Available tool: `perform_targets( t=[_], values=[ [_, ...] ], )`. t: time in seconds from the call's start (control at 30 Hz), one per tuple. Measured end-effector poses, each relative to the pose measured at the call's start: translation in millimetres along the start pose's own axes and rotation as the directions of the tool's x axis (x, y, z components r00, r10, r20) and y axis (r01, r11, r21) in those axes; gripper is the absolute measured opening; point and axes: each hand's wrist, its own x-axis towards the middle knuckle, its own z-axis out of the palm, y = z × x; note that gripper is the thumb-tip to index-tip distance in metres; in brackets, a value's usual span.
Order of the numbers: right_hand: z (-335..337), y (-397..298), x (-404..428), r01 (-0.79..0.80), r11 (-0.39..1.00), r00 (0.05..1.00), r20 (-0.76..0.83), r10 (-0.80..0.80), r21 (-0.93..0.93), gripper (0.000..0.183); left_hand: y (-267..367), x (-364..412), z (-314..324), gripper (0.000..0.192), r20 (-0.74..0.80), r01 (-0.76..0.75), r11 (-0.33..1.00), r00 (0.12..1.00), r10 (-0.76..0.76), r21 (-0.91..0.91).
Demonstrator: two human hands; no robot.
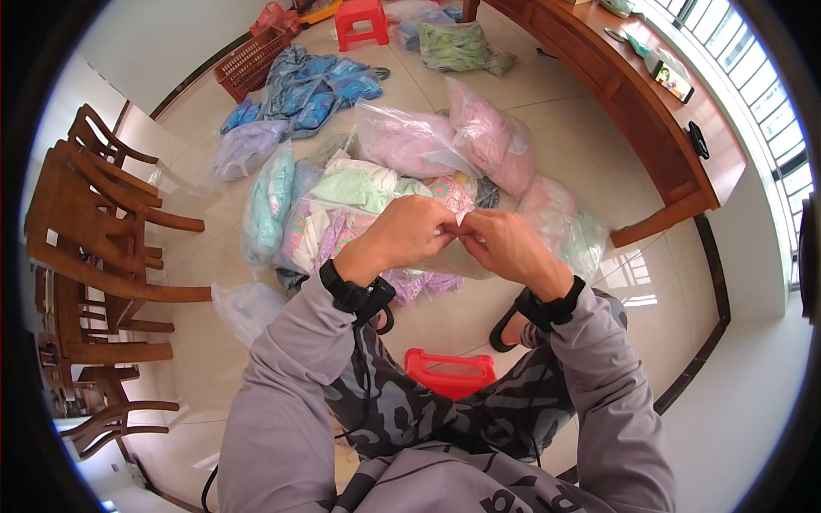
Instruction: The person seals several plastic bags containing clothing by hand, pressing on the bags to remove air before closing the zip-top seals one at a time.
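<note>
My left hand (pixel 410 231) and my right hand (pixel 507 240) meet fingertip to fingertip in front of me. Both pinch the edge of a thin clear plastic bag (pixel 452 261), which hangs below my fingers and is partly hidden by them. Beyond my hands, folded light-green cloth (pixel 356 186) lies on a pile of garments. A clear bag of patterned pink and purple clothes (pixel 321 234) sits left of my left hand. Purple dotted fabric (pixel 420 285) shows on the floor beneath. Farther out are two bags of pink clothing (pixel 410 141), (pixel 490 138).
Wooden chairs (pixel 96 218) stand at the left, a wooden desk (pixel 673 154) at the right. Bags of blue clothes (pixel 321 90) lie near a brown plastic basket (pixel 250 64). One red stool (pixel 361 25) stands far off; another red stool (pixel 449 375) is between my legs.
</note>
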Motion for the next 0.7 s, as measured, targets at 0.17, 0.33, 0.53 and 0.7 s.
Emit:
perform_targets(
  t=[0.17, 0.33, 0.53, 0.7],
  values=[
    [-1.1, -1.2, 1.2, 0.018, 1.0, 1.0, 0.001, -0.018, -0.008, 0.012, -1.4, 0.1, -1.4, 0.015, 0.022, 0.015, 1.0, 1.0, -0.014, -0.005],
    [-0.7, 4.2, 1.1, -0.02, 0.999, 1.0, -0.004, 0.02, 0.045, 0.012, -1.6, 1.2, -4.1, 0.015, 0.023, -0.004, 1.0, 1.0, 0.004, 0.009],
    [-5.4, 3.3, 3.4, -0.054, 0.996, 0.998, -0.018, 0.055, 0.073, 0.013, -5.5, -0.1, -3.4, 0.017, -0.007, 0.029, 1.0, 1.0, -0.029, 0.001],
    [-8.7, 1.5, 3.3, -0.061, 0.991, 0.997, -0.041, 0.067, 0.117, 0.014, -11.6, -2.6, -11.3, 0.019, 0.081, 0.167, 0.986, 0.983, -0.166, -0.005]
  ],
)
